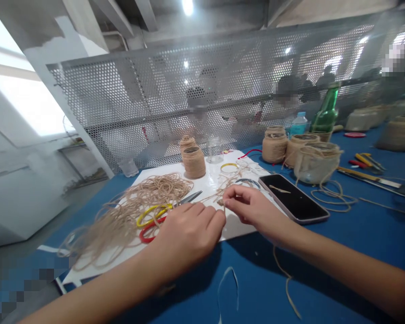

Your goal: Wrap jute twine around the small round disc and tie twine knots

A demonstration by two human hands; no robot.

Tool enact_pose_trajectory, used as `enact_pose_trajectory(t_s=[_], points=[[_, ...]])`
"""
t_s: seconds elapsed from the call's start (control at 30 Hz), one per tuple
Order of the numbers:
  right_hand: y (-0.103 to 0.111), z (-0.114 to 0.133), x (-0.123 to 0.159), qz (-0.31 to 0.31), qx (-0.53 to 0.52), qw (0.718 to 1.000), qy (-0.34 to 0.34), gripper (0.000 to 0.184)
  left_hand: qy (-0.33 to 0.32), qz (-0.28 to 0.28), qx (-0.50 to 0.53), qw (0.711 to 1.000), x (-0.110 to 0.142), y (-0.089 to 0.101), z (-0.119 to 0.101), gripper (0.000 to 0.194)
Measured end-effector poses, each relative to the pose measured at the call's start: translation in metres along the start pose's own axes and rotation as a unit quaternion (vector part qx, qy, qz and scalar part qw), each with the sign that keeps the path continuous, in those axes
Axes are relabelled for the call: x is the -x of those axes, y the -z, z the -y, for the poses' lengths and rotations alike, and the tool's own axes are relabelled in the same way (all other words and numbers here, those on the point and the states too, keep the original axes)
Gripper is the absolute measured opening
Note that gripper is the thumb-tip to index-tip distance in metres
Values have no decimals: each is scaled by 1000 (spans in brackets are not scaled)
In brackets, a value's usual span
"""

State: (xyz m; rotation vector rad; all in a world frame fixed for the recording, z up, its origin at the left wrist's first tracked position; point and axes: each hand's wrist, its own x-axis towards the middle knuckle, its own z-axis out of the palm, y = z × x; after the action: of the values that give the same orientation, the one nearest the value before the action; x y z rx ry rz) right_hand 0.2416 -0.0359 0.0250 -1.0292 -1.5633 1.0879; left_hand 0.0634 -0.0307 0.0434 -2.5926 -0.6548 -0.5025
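My left hand (185, 234) and my right hand (248, 207) meet over a white board (209, 184), fingertips pinched together on a thin strand of jute twine (219, 195). The strand runs from the pinch toward a loose heap of the same twine (128, 211) on the board's left. Scissors with yellow and red handles (155, 216) lie just beyond my left hand, blades pointing right. A twine-wrapped jar (194, 162) stands at the board's far side, with a bare glass jar (215, 150) beside it.
A dark phone (293, 198) lies right of my hands on the blue table (357, 234). Several wrapped jars (273, 146), a green bottle (326, 112), a water bottle (299, 123) and hand tools (367, 168) sit at the right. A perforated metal screen (195, 90) closes the back; people work behind it.
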Motion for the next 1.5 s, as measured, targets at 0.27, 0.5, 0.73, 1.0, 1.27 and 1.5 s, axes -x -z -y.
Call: enact_pose_trajectory(t_s=[0.27, 0.5, 0.73, 1.0, 1.27, 1.5], points=[[7, 2, -1, 136, -219, 965, -42, 11, 184, 113, 309, 926, -18, 12, 30, 28], [3, -1, -1, 127, 184, 970, 93, 11, 212, 157, 406, 875, -17, 14, 22, 18], [-1, -3, -1, 15, -31, 999, 10, 13, 180, 59, 287, 939, -5, 6, 1, 13], [4, 5, 2, 113, -205, 972, -18, 11, 206, 66, 384, 898, -15, 2, 23, 21], [2, 5, 3, 69, 187, 975, 97, 10, 214, 129, 405, 880, -15, 8, 19, 28], [1, 5, 2, -43, 107, 990, 76, 12, 103, 120, 214, 964, -8, 11, 7, 20]])
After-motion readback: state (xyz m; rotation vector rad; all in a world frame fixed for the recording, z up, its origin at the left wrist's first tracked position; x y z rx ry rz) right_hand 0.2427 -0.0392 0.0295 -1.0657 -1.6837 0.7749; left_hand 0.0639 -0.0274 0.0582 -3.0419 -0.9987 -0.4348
